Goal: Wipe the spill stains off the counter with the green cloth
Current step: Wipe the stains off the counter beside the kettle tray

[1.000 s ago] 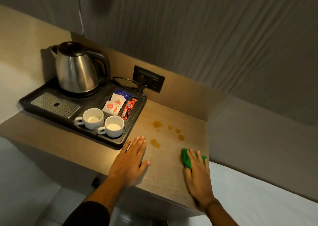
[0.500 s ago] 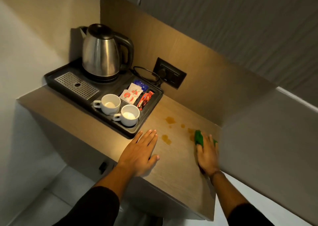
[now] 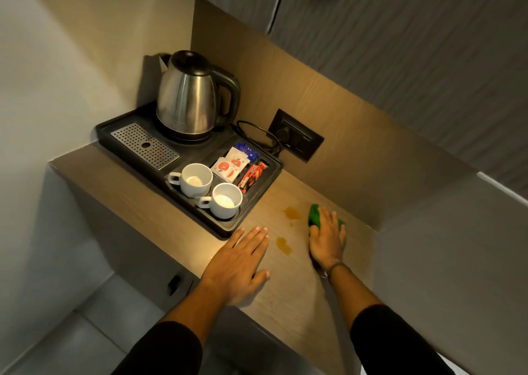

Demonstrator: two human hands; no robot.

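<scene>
My right hand (image 3: pixel 327 240) presses the green cloth (image 3: pixel 315 216) flat on the wooden counter (image 3: pixel 288 286), near the back wall; most of the cloth is hidden under my fingers. One brown stain (image 3: pixel 292 212) lies just left of the cloth. A second stain (image 3: pixel 283 243) sits nearer me, between my two hands. My left hand (image 3: pixel 238 263) rests palm down on the counter with fingers together, holding nothing.
A black tray (image 3: pixel 251 207) at the left carries a steel kettle (image 3: pixel 190 100), two white cups (image 3: pixel 197 178), sachets (image 3: pixel 233 166) and a metal drip grid (image 3: pixel 144 145). A wall socket (image 3: pixel 297 138) with a cable sits behind. The counter's front edge drops off below my left wrist.
My right hand has slid the cloth away from me and leftward across the counter, over the right-hand stains, which no longer show. The camera view shifted; my left hand stayed put.
</scene>
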